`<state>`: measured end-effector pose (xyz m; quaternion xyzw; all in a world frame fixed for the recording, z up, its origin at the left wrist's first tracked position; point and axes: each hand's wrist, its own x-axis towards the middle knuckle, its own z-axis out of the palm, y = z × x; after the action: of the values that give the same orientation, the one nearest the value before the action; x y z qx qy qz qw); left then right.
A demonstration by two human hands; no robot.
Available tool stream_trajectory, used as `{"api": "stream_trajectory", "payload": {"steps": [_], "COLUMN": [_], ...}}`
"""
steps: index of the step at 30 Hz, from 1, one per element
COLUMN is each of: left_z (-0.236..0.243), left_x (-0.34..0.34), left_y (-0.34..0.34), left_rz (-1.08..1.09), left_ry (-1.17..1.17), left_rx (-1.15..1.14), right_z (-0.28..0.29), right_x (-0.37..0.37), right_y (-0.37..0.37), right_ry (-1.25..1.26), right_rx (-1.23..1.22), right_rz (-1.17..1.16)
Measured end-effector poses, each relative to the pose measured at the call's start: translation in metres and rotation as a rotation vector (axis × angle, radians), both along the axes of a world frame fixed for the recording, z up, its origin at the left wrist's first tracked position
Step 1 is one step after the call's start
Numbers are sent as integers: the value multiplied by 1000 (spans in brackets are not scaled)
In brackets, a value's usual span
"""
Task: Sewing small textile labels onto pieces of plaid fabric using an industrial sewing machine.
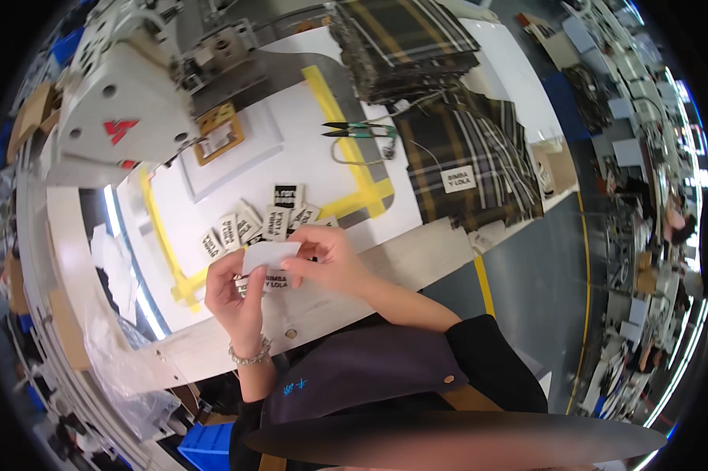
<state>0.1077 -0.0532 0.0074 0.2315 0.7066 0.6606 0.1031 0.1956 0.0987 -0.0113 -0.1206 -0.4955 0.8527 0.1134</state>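
Between my two hands is a small blank white rectangular piece (268, 255), perhaps the back of a label. My left hand (235, 297) pinches its left and lower side with the thumb in front. My right hand (330, 257) has thumb and fingertips closed at its right edge. Just beyond my hands lies a loose pile of small white woven labels (275, 223) with black print, one of them black with white print (289, 195). A few more labels show beneath the held piece, partly hidden by my fingers.
A white sewing machine (122, 110) stands at the left, with a yellowish metal clamp frame (219, 135) by its needle area. Thread snips (359, 129) with green handles lie beyond the yellow tape (334, 118). Dark plaid fabric pieces (479, 153) at right carry one label (458, 180); a thicker plaid stack (405, 47) sits behind.
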Motion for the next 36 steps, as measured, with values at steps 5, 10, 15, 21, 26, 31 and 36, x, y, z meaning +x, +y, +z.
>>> {"api": "stream_trajectory", "payload": {"steps": [5,10,15,21,26,31,36], "left_z": [4,19,42,51,41,36,12], "left_x": [-2,-9,-21,-33,-59,-97,-135], "left_y": [3,-2,0,-2,3,22,40], "left_rz": [-38,-98,-128,-170,-261,-283,-261], "left_ry": [-14,-45,-106,-105,380,702,740], "left_rx": [24,-19,-92,-115,-128,-205,-291], "right_z": [4,18,27,44,45,45,18], "right_x": [-2,-2,-5,-12,-39,-75,-118], "right_y": [4,9,11,19,39,61,74], "right_ry": [21,-34,-44,-174,197,254,307], "right_rx": [-112,-18,88,234,599,950,1076], "right_rz": [-43,-8,30,160,35,-3,-2]}}
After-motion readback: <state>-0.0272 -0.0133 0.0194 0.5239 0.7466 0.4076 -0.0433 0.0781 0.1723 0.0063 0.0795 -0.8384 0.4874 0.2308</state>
